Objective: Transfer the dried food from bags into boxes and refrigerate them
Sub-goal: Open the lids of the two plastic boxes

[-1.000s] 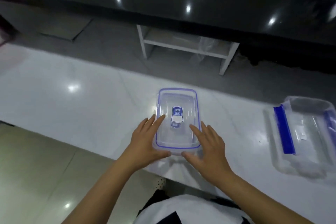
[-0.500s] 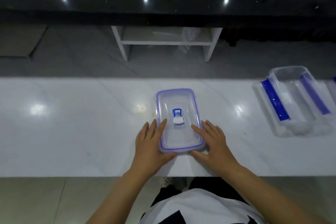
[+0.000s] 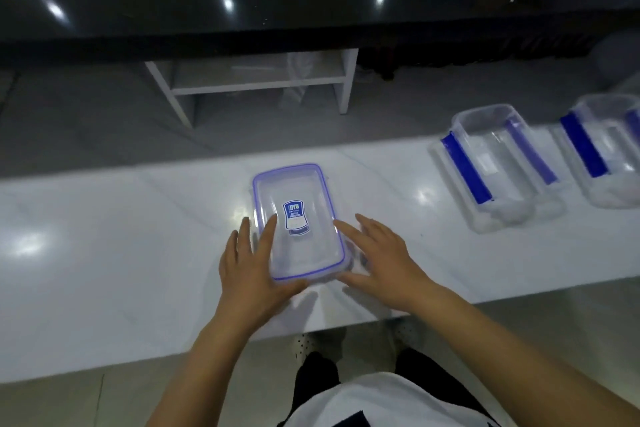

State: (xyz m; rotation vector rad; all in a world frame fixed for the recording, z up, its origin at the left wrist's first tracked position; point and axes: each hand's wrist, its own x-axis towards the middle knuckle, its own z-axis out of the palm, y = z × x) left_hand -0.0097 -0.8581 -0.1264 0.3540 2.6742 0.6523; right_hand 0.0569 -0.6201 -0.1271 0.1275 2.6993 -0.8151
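A clear plastic box (image 3: 299, 189) with a blue-rimmed lid and a blue label lies flat on the white counter (image 3: 121, 253), near its front edge. My left hand (image 3: 249, 274) grips its near left corner, with the fingers on the lid and the thumb along the near edge. My right hand (image 3: 388, 260) presses against its right side, fingers spread and thumb at the near right corner. The box looks empty. No bags of dried food are in view.
Two more clear boxes with blue clasps stand on the counter to the right, one (image 3: 465, 172) nearer and one (image 3: 581, 146) at the frame edge. A white low shelf (image 3: 256, 88) stands on the grey floor beyond the counter, under a dark glossy surface.
The view has swung right, bringing a second box into sight on the right. Both hands stay at the near end of the lidded box; the right hand has slid a little outward.
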